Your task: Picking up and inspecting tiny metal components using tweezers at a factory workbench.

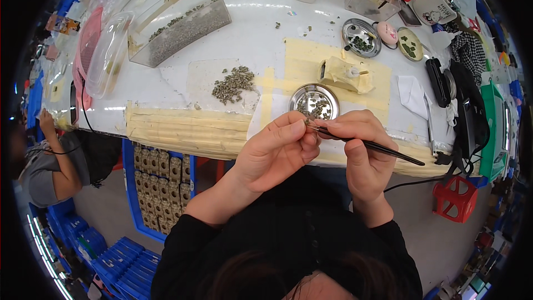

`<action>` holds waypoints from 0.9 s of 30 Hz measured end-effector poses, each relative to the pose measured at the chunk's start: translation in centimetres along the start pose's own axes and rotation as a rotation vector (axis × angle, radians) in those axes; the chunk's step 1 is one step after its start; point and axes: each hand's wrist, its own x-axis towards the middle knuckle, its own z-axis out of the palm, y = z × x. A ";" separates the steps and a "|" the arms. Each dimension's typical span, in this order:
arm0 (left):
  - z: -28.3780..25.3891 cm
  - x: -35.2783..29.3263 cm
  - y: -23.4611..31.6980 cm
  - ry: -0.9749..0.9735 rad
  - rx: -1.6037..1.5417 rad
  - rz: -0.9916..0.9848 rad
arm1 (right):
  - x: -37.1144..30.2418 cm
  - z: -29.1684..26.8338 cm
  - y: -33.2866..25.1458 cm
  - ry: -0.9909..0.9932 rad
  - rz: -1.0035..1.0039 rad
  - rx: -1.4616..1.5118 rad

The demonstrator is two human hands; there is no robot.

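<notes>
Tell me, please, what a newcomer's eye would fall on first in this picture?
The two hands meeting at the table's near edge: the right hand grips dark tweezers whose tip meets the left hand, pinched around something too small to make out. Just beyond them sits a round metal dish of small greenish bits, with a loose pile of bits to its left on the white table.

Shiny metal dish (314, 100), matt paper tape (189, 128), glossy white table (261, 33)
</notes>
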 end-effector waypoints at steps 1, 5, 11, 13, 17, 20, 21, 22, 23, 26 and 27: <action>0.0 0.0 0.0 0.003 -0.002 0.001 | -0.1 0.0 0.0 0.010 0.014 0.016; 0.1 0.0 -0.1 0.017 -0.007 0.003 | -0.3 0.1 0.1 0.029 0.016 0.009; 0.2 0.1 -0.1 0.032 -0.004 0.000 | -0.4 0.2 0.3 0.034 -0.031 -0.049; 0.2 0.0 -0.1 0.040 -0.016 0.006 | -0.4 0.2 0.3 0.034 -0.015 -0.021; 0.2 0.1 0.0 -0.010 0.015 0.000 | -0.2 0.0 0.3 0.008 0.032 0.047; 0.2 0.0 0.1 -0.002 0.023 -0.008 | -0.2 0.0 0.4 0.006 0.062 0.116; 0.2 0.0 0.1 -0.001 0.029 -0.009 | -0.2 0.1 0.4 0.008 0.073 0.144; 0.2 0.0 0.1 0.000 0.034 -0.010 | -0.2 0.1 0.4 0.008 0.078 0.151; 0.2 0.0 0.1 0.001 0.040 -0.011 | -0.2 0.1 0.4 0.007 0.084 0.158; 0.2 0.0 0.2 0.010 0.047 -0.015 | -0.1 0.2 0.3 0.002 0.098 0.185; 0.2 0.0 0.2 0.007 0.049 -0.015 | -0.1 0.2 0.2 0.000 0.102 0.195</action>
